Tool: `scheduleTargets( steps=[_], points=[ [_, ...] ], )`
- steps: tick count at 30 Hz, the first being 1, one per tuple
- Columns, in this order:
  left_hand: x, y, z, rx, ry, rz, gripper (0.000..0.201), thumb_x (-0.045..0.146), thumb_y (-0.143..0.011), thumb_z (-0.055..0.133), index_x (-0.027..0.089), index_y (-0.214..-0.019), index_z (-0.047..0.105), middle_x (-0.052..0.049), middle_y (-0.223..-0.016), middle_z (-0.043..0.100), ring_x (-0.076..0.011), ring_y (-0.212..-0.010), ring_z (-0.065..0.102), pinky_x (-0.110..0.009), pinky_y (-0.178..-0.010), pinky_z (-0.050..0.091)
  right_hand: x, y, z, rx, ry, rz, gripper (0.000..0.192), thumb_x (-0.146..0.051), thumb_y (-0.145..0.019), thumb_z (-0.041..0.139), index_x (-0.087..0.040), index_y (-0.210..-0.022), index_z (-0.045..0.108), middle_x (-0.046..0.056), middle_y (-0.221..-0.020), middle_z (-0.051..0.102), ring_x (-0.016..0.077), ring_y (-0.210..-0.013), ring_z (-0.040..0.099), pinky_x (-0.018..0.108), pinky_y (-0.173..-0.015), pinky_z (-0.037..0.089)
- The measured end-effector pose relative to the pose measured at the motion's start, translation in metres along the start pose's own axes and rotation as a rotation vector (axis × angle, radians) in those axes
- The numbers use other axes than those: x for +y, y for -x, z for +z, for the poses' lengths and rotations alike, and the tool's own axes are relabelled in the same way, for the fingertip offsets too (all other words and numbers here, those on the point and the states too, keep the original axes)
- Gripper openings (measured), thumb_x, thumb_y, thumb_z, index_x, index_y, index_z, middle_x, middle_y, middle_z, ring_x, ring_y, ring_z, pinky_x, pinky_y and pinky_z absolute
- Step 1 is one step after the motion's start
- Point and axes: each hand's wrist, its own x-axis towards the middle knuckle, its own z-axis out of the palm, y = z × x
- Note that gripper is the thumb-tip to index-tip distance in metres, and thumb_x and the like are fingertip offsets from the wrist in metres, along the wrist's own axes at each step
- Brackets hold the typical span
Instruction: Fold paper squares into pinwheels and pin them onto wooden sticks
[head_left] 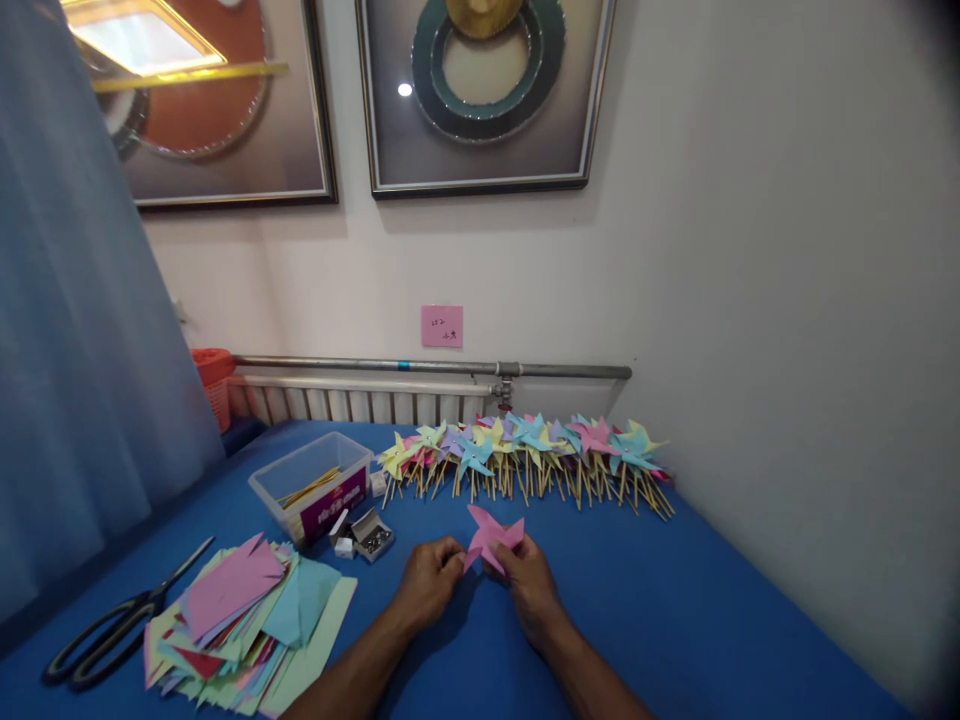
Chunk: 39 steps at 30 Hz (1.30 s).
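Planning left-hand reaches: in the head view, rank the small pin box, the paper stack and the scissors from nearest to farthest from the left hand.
From the left hand:
1. Small pin box, just to its upper left.
2. Paper stack, farther left.
3. Scissors, at the table's far left edge.

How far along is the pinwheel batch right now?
Done: a long row of finished pinwheels on sticks by the wall. In hand: left hand and right hand fold a pink pinwheel. Left: a sizeable pile of paper squares.
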Motion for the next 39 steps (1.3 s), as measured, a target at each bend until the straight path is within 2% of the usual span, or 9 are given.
scheduleTargets(
  steps=[5, 10, 15, 24, 39],
  points=[
    [0.0002, -0.0012, -0.0039, -0.052, 0.008, -0.076, 0.018, 0.033, -0.078, 0.053, 0.017, -0.07, 0.057, 0.005, -0.058, 0.046, -0.0114, -0.057, 0.04, -0.025, -0.055, 0.027, 0.0008, -0.0024, -0.0029, 0.041, -0.021, 0.014, 0.034, -0.042, -0.065, 0.083, -0.019, -0.085, 0.068, -0.004, -0.06, 0.063, 0.0141, -0.053, 0.053, 0.026, -0.054, 0.042],
    [-0.0005, 0.0008, -0.0033, -0.139, -0.049, -0.03, 0.019, 0.032, -0.078, 0.053, 0.018, -0.065, 0.052, 0.005, -0.058, 0.043, -0.0109, -0.058, 0.038, -0.026, -0.056, 0.026, -0.002, -0.0015, -0.003, 0.051, -0.044, 0.024, 0.035, -0.043, -0.064, 0.085, -0.02, -0.086, 0.068, -0.001, -0.071, 0.07, 0.0161, -0.059, 0.059, 0.028, -0.059, 0.047],
    [0.0021, 0.0033, -0.0028, -0.128, -0.137, -0.008, 0.021, 0.031, -0.08, 0.053, 0.019, -0.063, 0.048, 0.006, -0.058, 0.041, -0.0106, -0.059, 0.037, -0.026, -0.057, 0.025, -0.0044, -0.0002, -0.0026, 0.046, -0.059, 0.036, 0.036, -0.043, -0.063, 0.087, -0.02, -0.084, 0.069, 0.0, -0.07, 0.07, 0.018, -0.061, 0.062, 0.03, -0.062, 0.051],
    [0.0034, 0.0027, -0.0032, -0.11, -0.134, -0.015, 0.021, 0.032, -0.081, 0.054, 0.019, -0.065, 0.048, 0.005, -0.06, 0.042, -0.0113, -0.06, 0.038, -0.026, -0.058, 0.026, -0.0055, -0.0007, -0.0033, 0.051, -0.095, 0.049, 0.037, -0.043, -0.06, 0.089, -0.02, -0.078, 0.066, -0.002, -0.067, 0.066, 0.0164, -0.059, 0.06, 0.029, -0.061, 0.051],
    [0.0014, 0.0034, -0.0017, -0.127, -0.123, -0.026, 0.025, 0.036, -0.083, 0.055, 0.019, -0.066, 0.049, 0.006, -0.059, 0.041, -0.0112, -0.061, 0.038, -0.026, -0.058, 0.027, 0.0013, -0.0041, -0.0057, 0.068, -0.065, 0.018, 0.04, -0.046, -0.061, 0.088, -0.02, -0.084, 0.067, 0.001, -0.074, 0.072, 0.0188, -0.066, 0.063, 0.029, -0.063, 0.051]
  ],
)
